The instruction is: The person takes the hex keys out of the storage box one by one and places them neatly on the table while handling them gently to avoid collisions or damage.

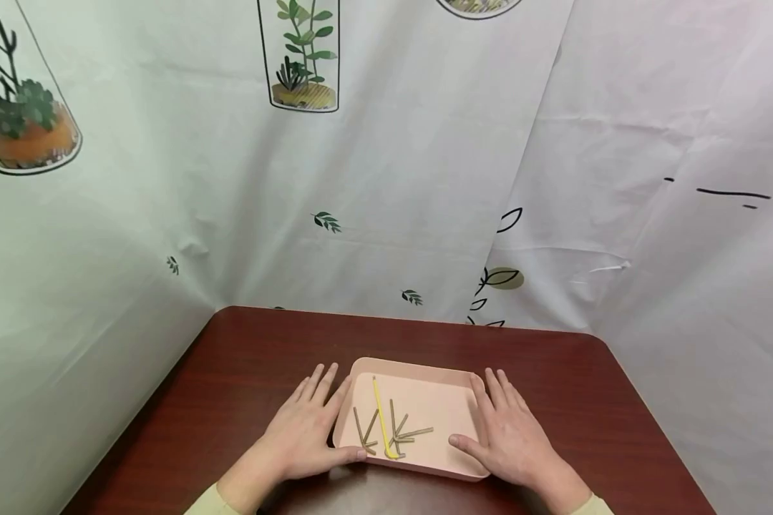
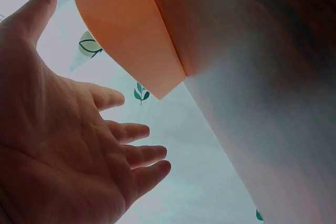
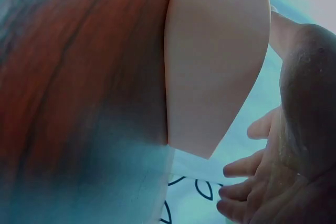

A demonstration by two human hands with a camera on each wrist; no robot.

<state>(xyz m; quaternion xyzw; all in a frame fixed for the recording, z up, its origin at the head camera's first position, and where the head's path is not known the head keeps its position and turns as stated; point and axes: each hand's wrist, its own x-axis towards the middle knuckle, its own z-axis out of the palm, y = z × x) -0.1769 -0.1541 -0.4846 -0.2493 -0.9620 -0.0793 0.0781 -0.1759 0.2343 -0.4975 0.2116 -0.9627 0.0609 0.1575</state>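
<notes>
A shallow pink tray lies between my two hands in the head view. Inside are several short thin brown sticks in two loose clusters, plus a long thin yellow stick whose near end is bent. My left hand is at the tray's left side, fingers straight and spread, thumb over the near left rim. On the right side is my right hand, fingers extended along that edge and thumb reaching over the inside. Both wrist views show the tray's outer wall beside spread fingers; neither hand grips anything.
The tray stands on a dark red-brown wooden table with rounded far corners. White hanging cloth printed with plants surrounds the table at the back and both sides.
</notes>
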